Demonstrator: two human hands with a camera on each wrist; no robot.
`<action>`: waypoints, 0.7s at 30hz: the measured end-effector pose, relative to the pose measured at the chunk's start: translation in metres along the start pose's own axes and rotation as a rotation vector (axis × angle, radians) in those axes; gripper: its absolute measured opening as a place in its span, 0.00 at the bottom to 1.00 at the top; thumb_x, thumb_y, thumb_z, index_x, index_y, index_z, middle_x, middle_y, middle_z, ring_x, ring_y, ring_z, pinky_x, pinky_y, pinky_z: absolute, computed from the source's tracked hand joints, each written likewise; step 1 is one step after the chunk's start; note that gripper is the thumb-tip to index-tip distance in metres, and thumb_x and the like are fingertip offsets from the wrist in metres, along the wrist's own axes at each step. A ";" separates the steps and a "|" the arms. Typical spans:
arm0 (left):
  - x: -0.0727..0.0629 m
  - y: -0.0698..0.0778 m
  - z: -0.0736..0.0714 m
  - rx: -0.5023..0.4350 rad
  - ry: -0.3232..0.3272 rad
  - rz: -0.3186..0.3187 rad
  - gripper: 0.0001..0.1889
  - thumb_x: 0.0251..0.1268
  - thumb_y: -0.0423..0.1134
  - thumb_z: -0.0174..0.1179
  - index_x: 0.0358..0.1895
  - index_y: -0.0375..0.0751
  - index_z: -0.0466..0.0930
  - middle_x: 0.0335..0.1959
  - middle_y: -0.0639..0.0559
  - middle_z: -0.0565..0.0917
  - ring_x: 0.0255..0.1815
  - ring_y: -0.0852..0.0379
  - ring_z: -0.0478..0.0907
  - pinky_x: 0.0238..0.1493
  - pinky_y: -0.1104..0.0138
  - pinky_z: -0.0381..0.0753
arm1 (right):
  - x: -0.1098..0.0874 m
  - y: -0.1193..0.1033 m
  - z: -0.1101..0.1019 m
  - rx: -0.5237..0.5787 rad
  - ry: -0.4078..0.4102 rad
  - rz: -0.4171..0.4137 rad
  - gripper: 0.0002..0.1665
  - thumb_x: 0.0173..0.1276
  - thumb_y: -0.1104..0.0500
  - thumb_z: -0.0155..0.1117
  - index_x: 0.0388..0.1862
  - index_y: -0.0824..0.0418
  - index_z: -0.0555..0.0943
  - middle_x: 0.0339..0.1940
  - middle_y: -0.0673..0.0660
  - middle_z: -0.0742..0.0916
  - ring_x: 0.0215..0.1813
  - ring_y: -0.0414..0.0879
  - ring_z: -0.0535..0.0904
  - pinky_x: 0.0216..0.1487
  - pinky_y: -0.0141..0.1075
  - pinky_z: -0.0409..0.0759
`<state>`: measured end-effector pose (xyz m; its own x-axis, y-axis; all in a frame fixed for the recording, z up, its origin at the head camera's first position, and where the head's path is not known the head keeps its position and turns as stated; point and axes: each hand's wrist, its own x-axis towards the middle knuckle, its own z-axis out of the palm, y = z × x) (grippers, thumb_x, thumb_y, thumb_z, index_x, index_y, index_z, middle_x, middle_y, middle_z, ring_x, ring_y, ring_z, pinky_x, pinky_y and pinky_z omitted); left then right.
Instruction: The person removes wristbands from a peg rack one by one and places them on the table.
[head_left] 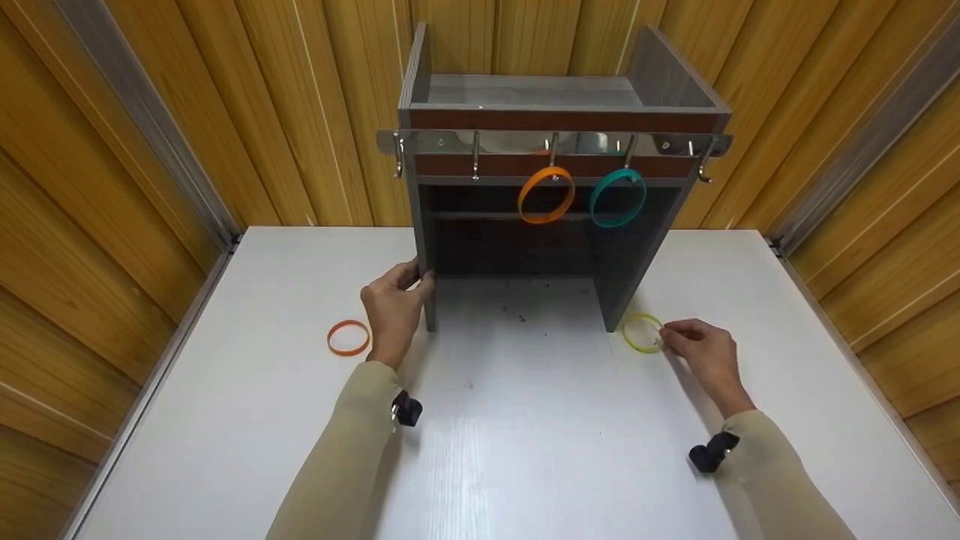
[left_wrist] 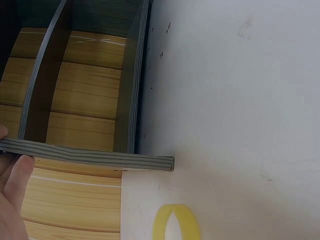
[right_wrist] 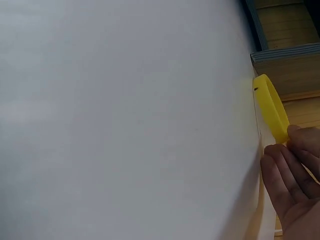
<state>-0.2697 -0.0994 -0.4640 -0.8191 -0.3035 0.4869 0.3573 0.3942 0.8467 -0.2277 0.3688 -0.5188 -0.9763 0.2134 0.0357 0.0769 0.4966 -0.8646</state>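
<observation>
My left hand (head_left: 395, 304) grips the front edge of the grey wooden shelf unit's left side panel (head_left: 422, 247); in the left wrist view, its thumb and fingers lie on either side of the board. An orange ring (head_left: 349, 337) lies on the table just left of that hand and looks yellow in the left wrist view. By the right panel's foot, my right hand (head_left: 703, 356) pinches the near end of a yellow ring (right_wrist: 270, 107) between thumb and finger. The ring is tilted on edge in the right wrist view.
Across the unit's front runs a metal hook rail (head_left: 510, 142). From two of its hooks hang an orange ring (head_left: 526, 208) and a teal ring (head_left: 600, 216). The unit stands on a white table (head_left: 525, 450) before wood-patterned walls (head_left: 67, 225). Dark specks dot the tabletop beneath it.
</observation>
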 end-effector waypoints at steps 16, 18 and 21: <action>0.002 -0.001 0.002 -0.020 0.007 0.013 0.10 0.60 0.26 0.74 0.45 0.32 0.92 0.40 0.44 0.92 0.43 0.50 0.92 0.42 0.58 0.90 | -0.001 -0.045 -0.004 -0.072 0.255 -0.291 0.14 0.75 0.62 0.71 0.56 0.67 0.87 0.50 0.62 0.91 0.43 0.24 0.82 0.44 0.19 0.78; 0.002 -0.001 0.001 -0.007 0.007 0.011 0.10 0.60 0.27 0.74 0.45 0.32 0.92 0.40 0.44 0.92 0.43 0.50 0.92 0.42 0.57 0.90 | -0.002 -0.052 -0.004 -0.046 0.271 -0.322 0.15 0.75 0.62 0.72 0.56 0.67 0.87 0.50 0.61 0.91 0.44 0.26 0.82 0.46 0.20 0.78; 0.001 -0.001 0.001 -0.001 0.010 0.011 0.10 0.60 0.27 0.75 0.45 0.32 0.92 0.40 0.43 0.92 0.43 0.48 0.92 0.42 0.54 0.90 | -0.004 -0.063 -0.003 0.001 0.285 -0.353 0.15 0.74 0.63 0.72 0.56 0.66 0.87 0.50 0.61 0.91 0.45 0.28 0.84 0.48 0.21 0.80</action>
<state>-0.2716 -0.0993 -0.4650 -0.8109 -0.3075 0.4978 0.3665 0.3963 0.8418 -0.2276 0.3388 -0.4631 -0.8483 0.2540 0.4647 -0.2509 0.5800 -0.7750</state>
